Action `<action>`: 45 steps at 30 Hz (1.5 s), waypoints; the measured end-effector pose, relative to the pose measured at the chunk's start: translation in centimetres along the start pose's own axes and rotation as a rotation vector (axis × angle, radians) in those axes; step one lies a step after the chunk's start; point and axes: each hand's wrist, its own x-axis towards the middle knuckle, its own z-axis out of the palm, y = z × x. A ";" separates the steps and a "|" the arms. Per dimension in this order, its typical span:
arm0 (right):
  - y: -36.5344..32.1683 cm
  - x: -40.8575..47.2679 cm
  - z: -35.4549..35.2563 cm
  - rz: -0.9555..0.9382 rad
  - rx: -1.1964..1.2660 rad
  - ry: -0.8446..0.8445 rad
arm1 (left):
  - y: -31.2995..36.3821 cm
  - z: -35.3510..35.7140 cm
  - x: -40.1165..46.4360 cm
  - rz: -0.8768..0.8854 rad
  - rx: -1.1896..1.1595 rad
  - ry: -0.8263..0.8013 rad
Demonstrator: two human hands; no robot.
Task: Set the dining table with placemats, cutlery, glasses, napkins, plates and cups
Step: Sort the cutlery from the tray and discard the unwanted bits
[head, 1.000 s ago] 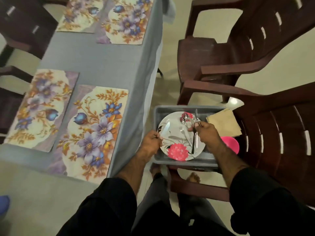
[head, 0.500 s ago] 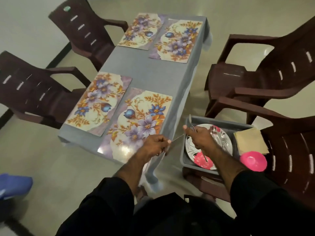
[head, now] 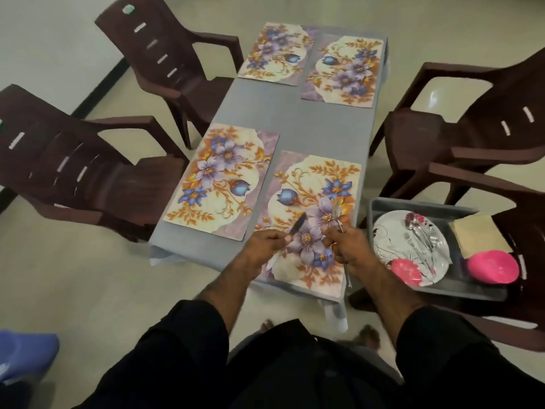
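Over the nearest placemat (head: 312, 214) both hands have come across from the tub: left hand (head: 267, 242) pinches a knife (head: 297, 224), right hand (head: 349, 246) grips a fork (head: 339, 224), ready for laying. Beside it the grey tub (head: 413, 205) on a chair keeps the plate (head: 392, 231), spare cutlery (head: 421, 237), napkins (head: 479, 236) and pink cup (head: 493, 267); three farther mats wait bare on the worktop (head: 295, 125)

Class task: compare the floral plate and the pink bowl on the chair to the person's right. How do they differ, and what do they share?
The plate is white with red flowers; the bowl is plain pink. The plate is wider and flatter than the bowl. The plate lies in the grey tray with cutlery on it; the bowl sits beside the tray. Both are round.
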 end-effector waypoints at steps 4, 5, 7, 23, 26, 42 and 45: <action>1.1 -2.2 0.2 0.059 -0.010 -0.016 | 0.2 -0.2 -0.3 -0.046 -0.219 -0.037; 1.6 -2.6 0.1 0.072 -0.005 -0.054 | 0.0 0.2 -0.5 -0.049 -0.264 -0.029; 2.6 -3.1 -0.2 0.112 0.014 -0.111 | -0.4 1.0 -1.1 -0.092 -0.346 0.007; 8.0 -3.3 -3.8 -0.149 -0.743 -0.060 | -7.5 -1.4 -2.7 -0.014 0.113 0.242; 8.5 -3.6 -3.2 -0.224 -0.941 -0.086 | -8.0 -1.9 -2.6 0.091 0.475 0.288; 9.4 -3.2 -0.7 -0.188 -1.001 0.067 | -7.4 -3.0 -0.8 0.140 0.934 0.331; 9.3 -3.3 -0.5 -0.181 -1.014 0.073 | -7.4 -3.5 -0.3 0.156 0.928 0.321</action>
